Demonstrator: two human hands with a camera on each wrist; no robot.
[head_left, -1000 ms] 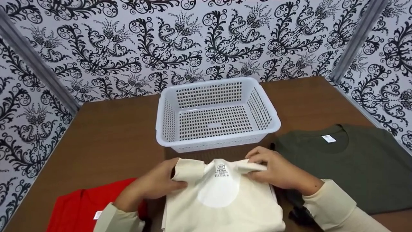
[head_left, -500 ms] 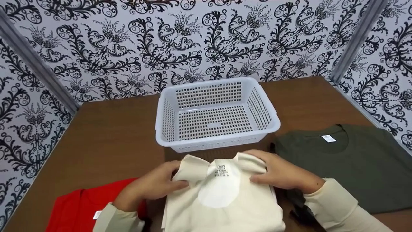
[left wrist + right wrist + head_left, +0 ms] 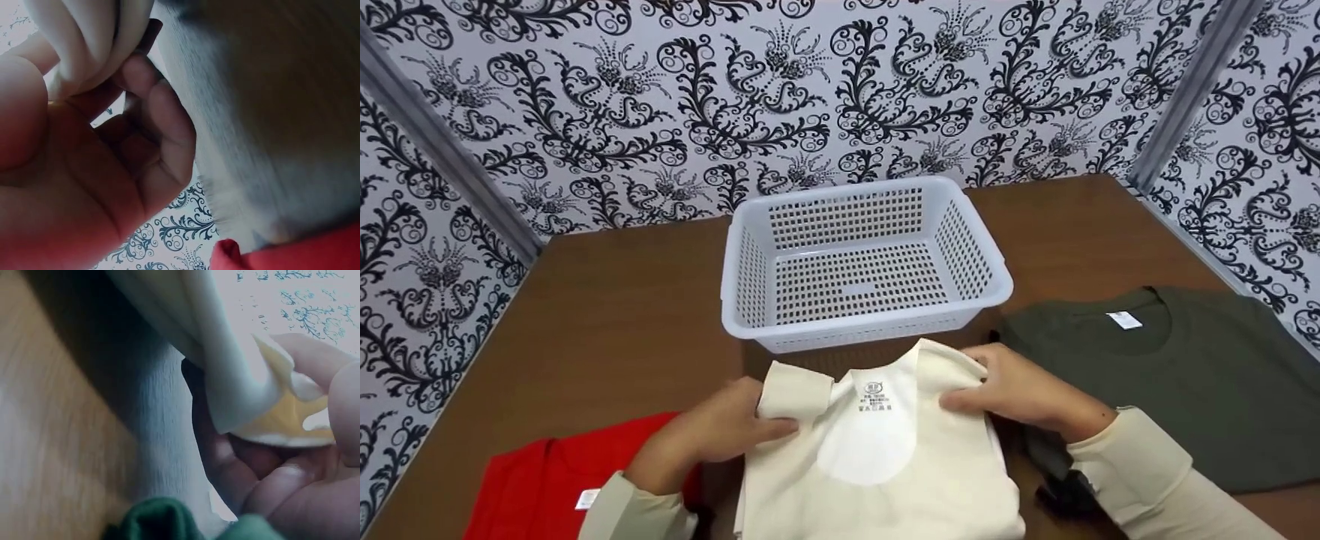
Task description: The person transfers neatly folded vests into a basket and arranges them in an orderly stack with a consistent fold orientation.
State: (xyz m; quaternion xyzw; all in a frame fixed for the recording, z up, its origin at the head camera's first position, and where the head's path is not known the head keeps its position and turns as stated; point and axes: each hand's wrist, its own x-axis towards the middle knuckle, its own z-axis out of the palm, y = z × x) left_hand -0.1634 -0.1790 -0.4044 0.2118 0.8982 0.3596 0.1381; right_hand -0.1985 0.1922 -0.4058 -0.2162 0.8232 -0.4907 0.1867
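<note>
A cream T-shirt (image 3: 922, 480), folded, lies at the front middle of the table, with a printed neck label facing up. My left hand (image 3: 716, 424) grips its upper left corner, thumb on top and fingers behind. The left wrist view shows those fingers (image 3: 169, 121) curled at the cream cloth. My right hand (image 3: 1012, 390) pinches the upper right shoulder, where the fabric stands raised. In the right wrist view the fingers (image 3: 247, 478) curl under the lifted cloth (image 3: 236, 382). Most fingertips are hidden behind the fabric in the head view.
Just beyond the shirt stands a white perforated plastic basket (image 3: 855, 319) with nothing in it. A red garment (image 3: 540, 480) lies at the left, partly under my left forearm. Dark green T-shirt (image 3: 1200, 390) spreads over the right side. Patterned walls (image 3: 810, 90) close off the back and sides.
My right hand has shifted its hold on the right shoulder, and the folded-over cloth there has opened upward and outward. The left hand stays at its corner, with the flap there slightly rearranged.
</note>
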